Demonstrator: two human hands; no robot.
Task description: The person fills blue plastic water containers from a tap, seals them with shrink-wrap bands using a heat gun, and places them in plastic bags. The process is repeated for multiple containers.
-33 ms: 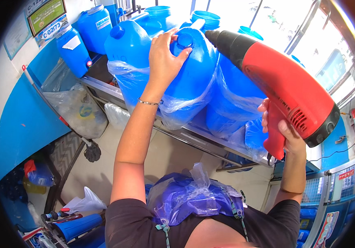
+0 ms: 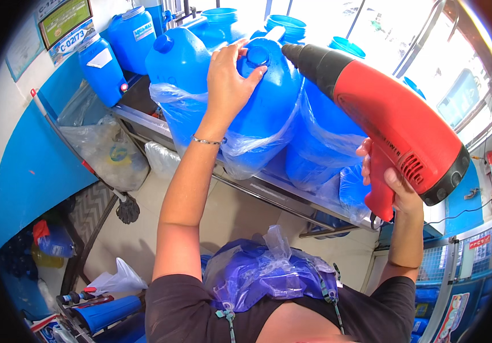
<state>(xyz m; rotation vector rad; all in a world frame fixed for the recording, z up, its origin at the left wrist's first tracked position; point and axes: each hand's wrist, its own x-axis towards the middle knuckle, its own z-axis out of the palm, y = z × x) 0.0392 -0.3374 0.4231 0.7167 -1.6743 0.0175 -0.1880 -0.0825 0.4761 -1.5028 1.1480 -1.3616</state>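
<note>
My right hand (image 2: 403, 194) grips the handle of a big red heat gun (image 2: 395, 126) with a black nozzle. The nozzle tip points left, a short way from the blue cap (image 2: 257, 56) of a blue water jug (image 2: 266, 108). Around that cap curl the thumb and fingers of my left hand (image 2: 229, 77), thumb on its near right side and fingertips on its far left. Clear plastic film wraps the lower part of this jug. A second capped blue jug (image 2: 180, 57) stands just left of it, also partly in film.
More blue containers (image 2: 326, 137) crowd the metal counter (image 2: 269, 191), some with round open tops behind. Two smaller blue jugs (image 2: 100, 71) stand at the far left. A plastic bag (image 2: 111, 154) and a long-handled brush (image 2: 127, 210) are below. The gun's cord trails right.
</note>
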